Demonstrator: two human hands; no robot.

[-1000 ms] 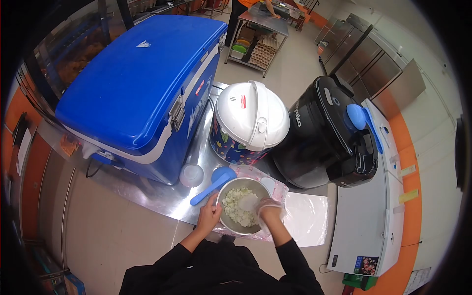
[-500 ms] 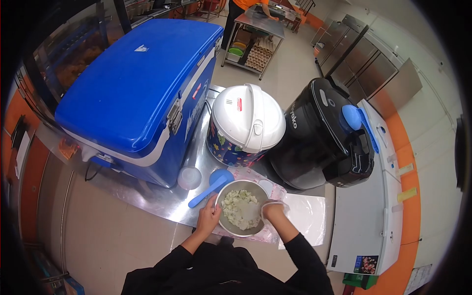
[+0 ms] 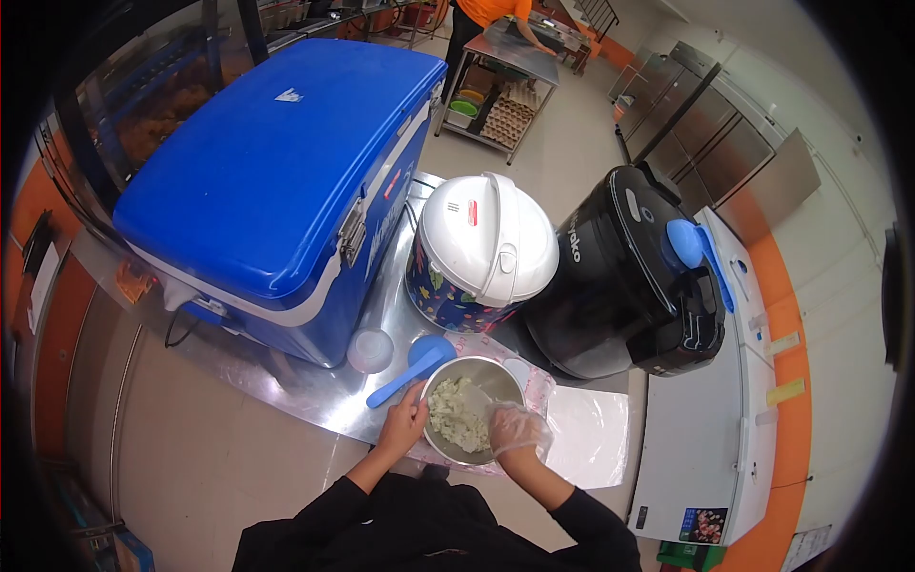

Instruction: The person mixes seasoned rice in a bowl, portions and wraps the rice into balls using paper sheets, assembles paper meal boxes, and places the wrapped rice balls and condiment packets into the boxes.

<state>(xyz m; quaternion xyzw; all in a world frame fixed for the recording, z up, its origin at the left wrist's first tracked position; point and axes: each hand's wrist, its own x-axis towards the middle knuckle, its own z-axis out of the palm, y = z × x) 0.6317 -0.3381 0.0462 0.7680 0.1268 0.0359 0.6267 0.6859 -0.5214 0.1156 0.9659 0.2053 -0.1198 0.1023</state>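
My left hand (image 3: 406, 421) is closed on the left rim of a round metal bowl (image 3: 509, 378). Inside the bowl lies a pale, clumpy food that looks like rice with greenish bits (image 3: 456, 410), mostly toward the left. My right hand (image 3: 518, 431), in a clear plastic glove, is over the bowl's right side with its fingers curled in; what they hold, if anything, is hidden. A blue rice paddle (image 3: 405, 377) lies just left of the bowl, its head over a round blue piece. Near it stands a clear plastic cup (image 3: 370, 351).
A blue cooler box (image 3: 276, 172) fills the left of the metal table (image 3: 286, 391). Behind the bowl stand a white-lidded rice cooker (image 3: 486, 243) and a black one (image 3: 610, 276) carrying a blue scoop (image 3: 684, 243). Plastic sheets (image 3: 586, 429) lie right. Another person (image 3: 491, 11) works farther back.
My right hand has moved left and slightly down, from beside the right rim to over the bowl. The food is more bunched together. My left hand keeps its hold; the view has shifted slightly.
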